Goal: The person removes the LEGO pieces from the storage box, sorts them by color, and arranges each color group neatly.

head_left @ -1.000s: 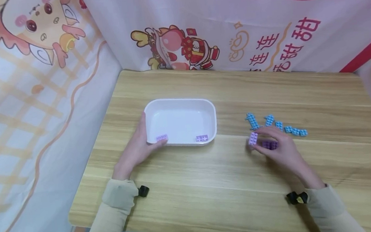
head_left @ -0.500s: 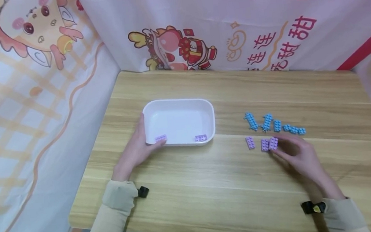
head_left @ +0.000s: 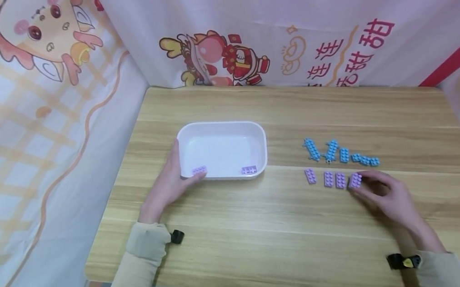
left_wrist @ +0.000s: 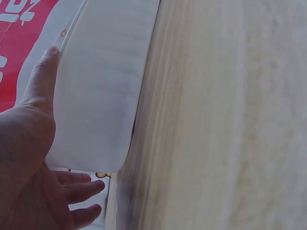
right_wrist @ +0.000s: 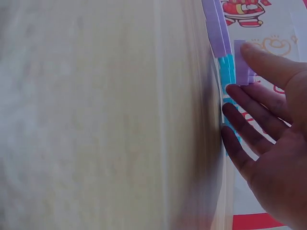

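Observation:
My left hand (head_left: 168,180) holds the near-left corner of a white plastic tub (head_left: 222,149), its thumb along the near rim; in the left wrist view the thumb (left_wrist: 44,79) lies against the tub's wall (left_wrist: 103,86). Inside are two purple building bricks, one near the thumb and one brick (head_left: 249,170) at the right. Between thumb and fingertips, my right hand (head_left: 390,195) pinches another purple building brick (head_left: 355,181), which also shows in the right wrist view as a purple brick (right_wrist: 241,62). Left of it, three purple bricks (head_left: 328,179) lie in a row.
Several blue bricks (head_left: 331,151) lie behind the purple row on the wooden table (head_left: 236,220). Printed cloth (head_left: 128,15) hangs behind the table and along its left side. The table's near edge runs in front of the person's lap.
My right hand has moved rightward, leaving purple bricks lying in a row, and now pinches one at the row's right end. My left hand and the tub have stayed in place.

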Demonstrator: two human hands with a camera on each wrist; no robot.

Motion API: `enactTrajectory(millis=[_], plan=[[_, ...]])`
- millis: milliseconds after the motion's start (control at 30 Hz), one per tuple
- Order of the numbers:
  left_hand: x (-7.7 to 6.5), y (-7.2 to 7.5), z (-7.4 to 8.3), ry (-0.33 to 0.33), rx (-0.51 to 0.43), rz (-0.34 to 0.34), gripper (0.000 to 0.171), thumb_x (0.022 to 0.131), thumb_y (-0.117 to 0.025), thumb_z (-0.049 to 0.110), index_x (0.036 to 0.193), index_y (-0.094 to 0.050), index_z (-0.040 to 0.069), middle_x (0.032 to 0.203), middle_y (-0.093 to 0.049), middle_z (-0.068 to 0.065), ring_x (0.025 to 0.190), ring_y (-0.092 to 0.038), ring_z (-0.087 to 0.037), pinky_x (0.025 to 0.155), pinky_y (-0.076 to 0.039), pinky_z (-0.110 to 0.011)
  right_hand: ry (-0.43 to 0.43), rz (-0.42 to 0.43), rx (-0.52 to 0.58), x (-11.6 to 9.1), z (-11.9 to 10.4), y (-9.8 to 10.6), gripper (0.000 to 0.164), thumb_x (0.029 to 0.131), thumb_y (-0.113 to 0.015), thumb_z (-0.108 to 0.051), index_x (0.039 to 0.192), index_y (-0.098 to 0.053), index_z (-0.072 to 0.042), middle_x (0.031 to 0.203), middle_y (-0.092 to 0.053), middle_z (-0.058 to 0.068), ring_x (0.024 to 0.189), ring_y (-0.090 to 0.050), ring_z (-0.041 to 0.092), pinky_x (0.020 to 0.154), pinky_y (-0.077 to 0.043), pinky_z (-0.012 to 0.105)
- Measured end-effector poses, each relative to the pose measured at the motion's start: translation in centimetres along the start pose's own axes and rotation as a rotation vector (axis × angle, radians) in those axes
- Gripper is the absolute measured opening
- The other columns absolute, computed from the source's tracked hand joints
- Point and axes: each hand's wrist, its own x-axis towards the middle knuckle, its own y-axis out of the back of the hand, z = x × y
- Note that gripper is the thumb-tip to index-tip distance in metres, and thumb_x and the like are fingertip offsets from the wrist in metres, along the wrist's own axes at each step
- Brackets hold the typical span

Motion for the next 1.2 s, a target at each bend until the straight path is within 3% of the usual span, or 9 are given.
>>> enactTrajectory(millis=[100, 200, 467, 700, 900, 1000, 1200], plan=[[0.0, 0.0, 0.1, -0.001, 0.0, 0.006, 0.139, 0.09, -0.077, 0.075, 0.176, 0.018, 0.019, 0.187, 0.005, -0.012, 0.173, -0.01, -0.043, 0.141, -0.017, -0.064, 0.024, -0.001, -0.023, 0.0, 0.0, 0.0, 0.045, 0.089, -0.089, 0.0, 0.132, -0.076, -0.001, 0.132, -0.076, -0.003, 0.118, -0.047, -0.027, 0.099, -0.034, -0.007], [-0.1, 0.0, 0.1, -0.002, -0.003, 0.007, 0.139, 0.09, -0.076, 0.076, 0.176, 0.018, 0.02, 0.187, 0.004, -0.012, 0.173, -0.011, -0.043, 0.141, -0.017, -0.064, 0.049, -0.009, -0.042, 0.2, -0.1, -0.1, 0.045, 0.087, -0.089, 0.002, 0.13, -0.075, 0.002, 0.134, -0.072, 0.027, 0.12, -0.042, -0.028, 0.1, -0.032, -0.009], [-0.3, 0.1, 0.2, 0.011, -0.011, 0.008, 0.139, 0.089, -0.077, 0.076, 0.176, 0.019, 0.023, 0.187, 0.004, -0.011, 0.173, -0.011, -0.042, 0.141, -0.017, -0.064, 0.063, -0.024, -0.095, 0.8, -0.3, -0.6, 0.047, 0.083, -0.094, -0.004, 0.126, -0.077, 0.002, 0.135, -0.065, 0.025, 0.121, -0.033, -0.023, 0.098, -0.03, -0.006], [-0.2, 0.1, 0.1, 0.0, 0.012, 0.008, 0.138, 0.089, -0.072, 0.082, 0.175, 0.02, 0.026, 0.187, 0.005, -0.009, 0.173, -0.011, -0.041, 0.141, -0.017, -0.063, 0.046, -0.043, -0.053, 0.9, -0.8, -0.5, 0.057, 0.083, -0.095, -0.005, 0.136, -0.074, -0.003, 0.136, -0.065, 0.02, 0.119, -0.043, -0.019, 0.097, -0.036, -0.005], [-0.3, 0.2, 0.2, -0.001, 0.007, 0.01, 0.138, 0.09, -0.075, 0.078, 0.175, 0.02, 0.025, 0.187, 0.005, -0.01, 0.173, -0.011, -0.042, 0.141, -0.017, -0.064, 0.099, 0.031, -0.028, 2.4, -2.6, -0.8, 0.057, 0.083, -0.093, 0.001, 0.136, -0.075, -0.004, 0.13, -0.072, 0.017, 0.113, -0.053, -0.014, 0.094, -0.043, 0.001], [-0.3, 0.2, 0.1, -0.002, 0.005, 0.012, 0.138, 0.09, -0.075, 0.077, 0.176, 0.018, 0.023, 0.187, 0.005, -0.008, 0.173, -0.011, -0.042, 0.141, -0.018, -0.064, 0.12, 0.029, 0.023, 3.5, -4.3, -1.1, 0.055, 0.084, -0.092, 0.002, 0.136, -0.075, -0.004, 0.135, -0.072, 0.009, 0.115, -0.056, -0.012, 0.098, -0.044, 0.003], [-0.2, 0.0, 0.0, -0.009, 0.003, 0.014, 0.138, 0.091, -0.077, 0.074, 0.176, 0.017, 0.022, 0.187, 0.005, -0.007, 0.173, -0.011, -0.041, 0.141, -0.018, -0.063, 0.178, -0.055, 0.23, 5.8, -7.6, -2.5, 0.056, 0.088, -0.084, 0.011, 0.141, -0.069, 0.002, 0.141, -0.072, -0.002, 0.124, -0.064, -0.001, 0.109, -0.05, 0.008]])
